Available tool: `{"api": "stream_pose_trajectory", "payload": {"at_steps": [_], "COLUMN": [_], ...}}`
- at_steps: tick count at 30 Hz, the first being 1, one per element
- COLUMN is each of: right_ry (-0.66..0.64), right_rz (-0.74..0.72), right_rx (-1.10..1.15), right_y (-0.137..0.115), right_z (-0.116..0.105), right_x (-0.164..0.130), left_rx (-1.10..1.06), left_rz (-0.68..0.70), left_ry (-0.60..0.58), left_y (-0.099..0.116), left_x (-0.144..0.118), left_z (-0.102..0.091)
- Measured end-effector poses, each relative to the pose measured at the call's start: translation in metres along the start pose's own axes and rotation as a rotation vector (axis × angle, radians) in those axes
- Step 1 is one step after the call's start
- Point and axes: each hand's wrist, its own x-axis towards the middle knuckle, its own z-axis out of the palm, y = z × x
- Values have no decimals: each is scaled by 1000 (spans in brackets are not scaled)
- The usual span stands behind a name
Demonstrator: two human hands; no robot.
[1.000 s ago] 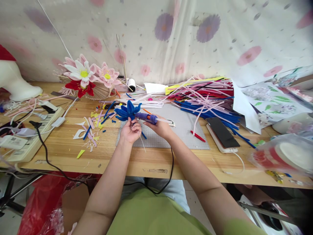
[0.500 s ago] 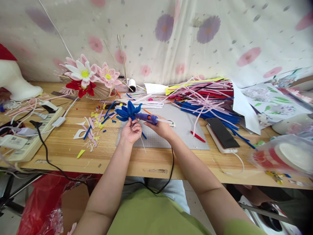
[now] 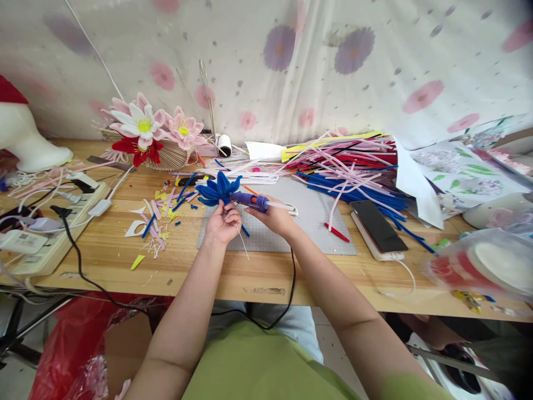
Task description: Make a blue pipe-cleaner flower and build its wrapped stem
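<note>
A blue pipe-cleaner flower is pinched at its base by my left hand, its petals spread upward and to the left. A thin pale wire sticks out below those fingers. My right hand is wrapped round a blue-purple hot glue gun with a clear glue stick at its back end. The gun's nozzle points left and meets the flower's base; whether glue is coming out I cannot see. Beneath both hands lies a grey cutting mat.
Coloured pipe cleaners lie heaped at the back right, near a phone on a white power bank. Finished flowers stand at the back left. Cut scraps litter the left side, beside a power strip. The gun's black cord hangs over the table edge.
</note>
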Motion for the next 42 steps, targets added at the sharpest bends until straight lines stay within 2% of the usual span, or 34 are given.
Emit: {"api": "stream_pose_trajectory", "payload": {"at_steps": [11,19,25,28,31,34,37,40,42], "right_ry": [-17,-84,-56,-59,-55,12,112,271,386], "right_rz": [20,57,73,113,204,277,313,354,409], "right_rx": [30,136,141,237,447,627,695,675,586], "right_y": [-2,-5,-4,-2,2,10,27,53,73], "right_z": [-3,-11,-12,-12,-17,-29,-47,-64,-71], "right_x": [2,2,1,-1,-3,-6,-9,-11,-12], "left_rx": [21,67,62,69,76,66,40,9,-2], "left_rz": [-9,5,1,3,9,11,5,-8,-11], "left_ry": [13,27,26,31,48,55,48,33,33], "left_y": [0,-3,-3,-3,-3,-2,0,1,1], "left_x": [0,-1,0,0,-1,-1,-1,-1,-1], "left_z": [2,3,2,2,2,3,3,3,3]}}
